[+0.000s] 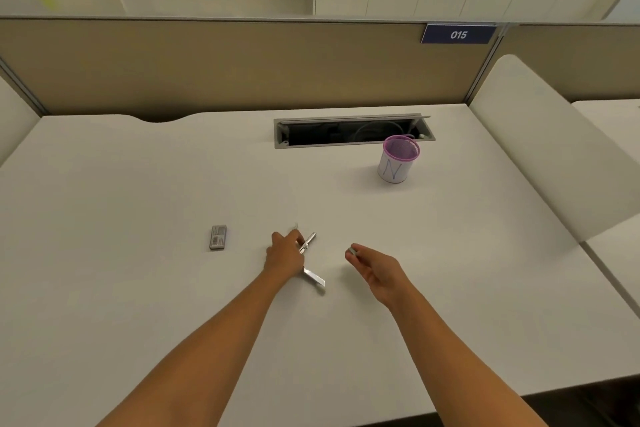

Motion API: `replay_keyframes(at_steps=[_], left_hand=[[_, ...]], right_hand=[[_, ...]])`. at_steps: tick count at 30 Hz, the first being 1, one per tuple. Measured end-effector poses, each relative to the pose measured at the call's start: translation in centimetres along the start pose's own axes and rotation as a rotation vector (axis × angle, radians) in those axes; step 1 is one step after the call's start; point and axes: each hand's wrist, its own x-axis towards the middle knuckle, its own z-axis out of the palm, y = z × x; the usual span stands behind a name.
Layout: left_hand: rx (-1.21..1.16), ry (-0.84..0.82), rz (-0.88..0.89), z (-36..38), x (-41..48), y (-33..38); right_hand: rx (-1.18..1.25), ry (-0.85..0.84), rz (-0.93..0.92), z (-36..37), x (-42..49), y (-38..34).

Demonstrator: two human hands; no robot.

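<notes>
My left hand is over the middle of the white desk, its fingers curled around a silver metal tool. A flat silver blade-like part sticks out below the hand, close to the desk. To the right, my right hand pinches a small grey piece between thumb and fingertips. A small grey box with a barcode label lies flat on the desk to the left of my left hand.
A purple mesh pen cup wrapped in white paper marked "N" stands at the back right. Behind it is an open cable hatch in the desk. A beige partition with a blue "015" sign closes the far edge.
</notes>
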Motion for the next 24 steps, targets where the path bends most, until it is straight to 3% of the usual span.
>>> replay_keyframes(at_steps=[8,16,20,24], left_hand=[[0.052,-0.105,0.075,-1.4,-0.9,-1.3],[-0.567,-0.391,-0.051,-2.9,-2.9,-1.0],[-0.597,-0.441,-0.015,-3.2,-4.1,-0.2],[-0.555,-0.388,-0.037,-3.1,-4.9,1.0]], right_hand=[[-0.167,-0.035,-0.060,0.9,0.2,1.2],[-0.445,-0.057,-0.203,1.6,0.0,1.4],[-0.552,-0.057,-0.302,2.2,-0.6,1.2],[-0.654,-0.064,-0.463,3.1,-1.7,0.7]])
